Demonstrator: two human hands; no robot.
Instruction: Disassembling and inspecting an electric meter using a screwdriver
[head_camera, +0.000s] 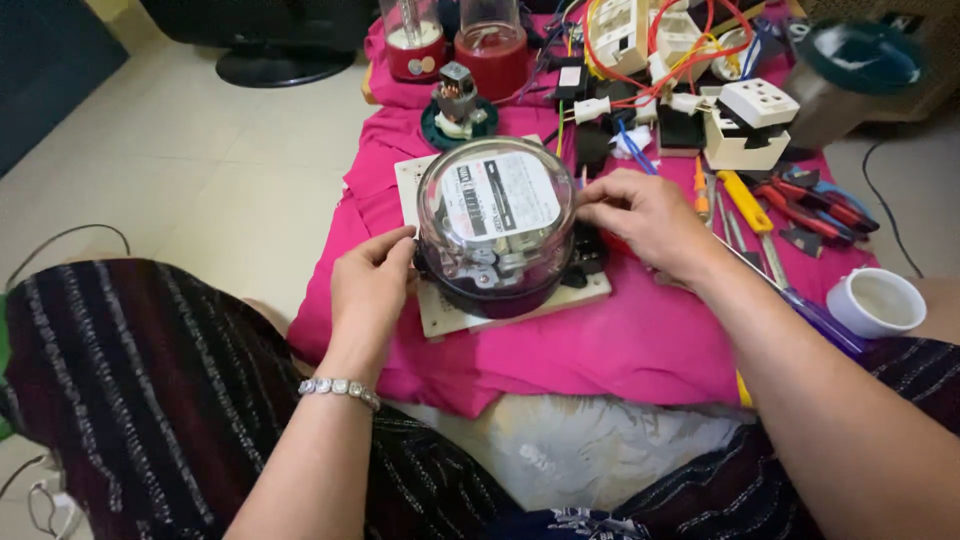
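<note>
A round electric meter with a clear glass dome (497, 215) sits on a pale square board (450, 318), which lies on a pink cloth (620, 345). My left hand (372, 282), with a bracelet at the wrist, rests against the meter's left side, fingers curled on its black base. My right hand (645, 215) touches the meter's right edge, fingertips pinched at the rim of the dome. Whether anything small is held between those fingertips is hidden.
Behind the meter lie white sockets (745, 120), red and orange wires (690, 60), two red-based jars (490, 45) and a small part on a green disc (457, 105). Screwdrivers and pliers (800, 205) lie at the right, next to a white cup (878, 300). Tiled floor is at the left.
</note>
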